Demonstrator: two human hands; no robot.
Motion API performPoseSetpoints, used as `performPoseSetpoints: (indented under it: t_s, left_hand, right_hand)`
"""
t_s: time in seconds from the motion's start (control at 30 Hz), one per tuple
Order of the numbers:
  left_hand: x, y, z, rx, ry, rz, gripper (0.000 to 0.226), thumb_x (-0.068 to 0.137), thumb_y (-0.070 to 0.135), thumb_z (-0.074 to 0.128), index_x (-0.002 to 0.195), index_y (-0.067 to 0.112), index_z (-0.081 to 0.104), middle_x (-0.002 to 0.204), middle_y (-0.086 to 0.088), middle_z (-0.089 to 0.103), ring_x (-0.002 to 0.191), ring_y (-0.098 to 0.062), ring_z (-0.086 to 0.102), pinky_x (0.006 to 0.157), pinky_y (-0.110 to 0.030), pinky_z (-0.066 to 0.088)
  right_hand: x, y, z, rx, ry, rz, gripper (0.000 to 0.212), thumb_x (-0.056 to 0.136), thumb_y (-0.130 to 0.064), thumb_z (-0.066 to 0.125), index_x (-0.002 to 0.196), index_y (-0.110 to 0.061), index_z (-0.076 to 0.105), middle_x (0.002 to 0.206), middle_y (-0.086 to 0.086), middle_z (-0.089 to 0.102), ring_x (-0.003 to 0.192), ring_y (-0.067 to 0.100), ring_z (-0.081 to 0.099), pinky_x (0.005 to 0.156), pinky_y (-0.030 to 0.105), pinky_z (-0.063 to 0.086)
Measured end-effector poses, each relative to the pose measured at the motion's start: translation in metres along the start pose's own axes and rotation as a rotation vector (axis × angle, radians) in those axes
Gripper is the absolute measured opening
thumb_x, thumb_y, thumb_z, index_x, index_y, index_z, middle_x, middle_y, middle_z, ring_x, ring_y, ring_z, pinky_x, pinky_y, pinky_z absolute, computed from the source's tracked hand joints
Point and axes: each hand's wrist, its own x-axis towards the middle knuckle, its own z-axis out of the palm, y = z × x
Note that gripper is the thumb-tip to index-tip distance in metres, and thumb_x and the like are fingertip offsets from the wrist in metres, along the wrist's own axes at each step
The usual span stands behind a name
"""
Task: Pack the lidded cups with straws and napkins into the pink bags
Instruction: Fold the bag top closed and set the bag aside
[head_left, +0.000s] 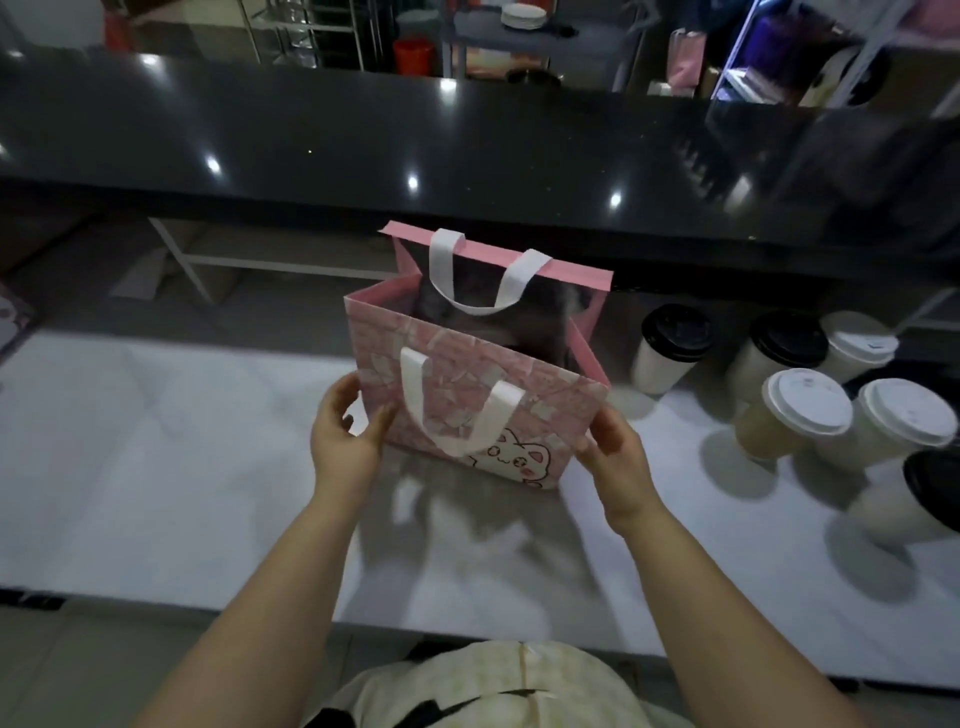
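Countertop (156, 467) was pale and glossy, nothing on its left stretch, with a darker raised ledge (363, 145) running behind it. Left hand (345, 434) sat at the near left corner of the pink bag (467, 384), fingers half curled with the tips touching the bag's side, more steadying than gripping. The bag stood upright in the middle of the counter, mouth open, its white ribbon handles (457, 410) flopped over (cute cat face printed on the front). Couldn't tell what was inside, too dark and blurry. Right hand (615, 449) mirrored the left at the bag's near right corner, fingertips touching the edge, palm loose, not closed around anything. Further right, well apart from the bag, a bunch of lidded cups (800, 415) stood clustered, some with black lids, some white.
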Motion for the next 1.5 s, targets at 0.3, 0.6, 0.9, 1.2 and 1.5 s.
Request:
performPoseSetpoints:
  t_s: [0.3,0.6,0.9,1.2,1.5]
  left_hand:
    - [0.001,-0.009,0.004,-0.01,-0.258,0.014,0.041,0.082,0.002,0.073,0.099,0.039,0.069,0.104,0.013,0.073,0.099,-0.005,0.067,0.079,-0.017,0.055]
    - [-0.001,-0.004,0.006,0.06,-0.259,-0.029,0.034,0.081,0.002,0.073,0.076,0.035,0.073,0.079,0.013,0.073,0.076,-0.004,0.069,0.06,-0.013,0.053]
    - [0.028,0.091,0.013,-0.147,-0.363,0.128,0.025,0.076,0.036,0.078,0.101,0.039,0.072,0.101,0.014,0.073,0.094,-0.006,0.069,0.068,-0.02,0.058]
    - [0.041,0.101,0.019,-0.15,-0.434,0.02,0.028,0.066,0.031,0.08,0.094,0.035,0.075,0.094,0.006,0.075,0.088,-0.014,0.072,0.068,-0.028,0.06]
    - [0.05,0.092,0.016,-0.189,-0.556,-0.066,0.017,0.076,0.022,0.072,0.088,0.03,0.08,0.093,-0.003,0.077,0.088,-0.018,0.073,0.07,-0.024,0.058]
  right_hand:
    - [0.005,0.008,-0.011,-0.004,0.328,-0.013,0.024,0.081,-0.006,0.074,0.097,-0.024,0.071,0.095,-0.006,0.075,0.092,0.01,0.07,0.073,0.021,0.056]
    - [0.009,0.007,-0.002,-0.034,0.391,0.036,0.019,0.082,-0.002,0.073,0.087,-0.019,0.071,0.081,-0.009,0.075,0.077,0.006,0.071,0.067,0.02,0.054]
    - [0.03,-0.072,0.005,0.046,0.284,-0.265,0.015,0.084,-0.023,0.07,0.099,-0.023,0.069,0.092,-0.01,0.073,0.09,0.009,0.069,0.074,0.023,0.056]
    - [0.046,-0.075,0.011,-0.017,0.357,-0.212,0.008,0.093,-0.009,0.061,0.097,-0.01,0.067,0.083,-0.006,0.073,0.081,0.011,0.07,0.073,0.028,0.06]
    - [0.053,-0.077,0.005,-0.053,0.203,-0.13,0.029,0.078,-0.03,0.067,0.1,-0.011,0.066,0.089,0.0,0.074,0.084,0.015,0.071,0.067,0.024,0.058]
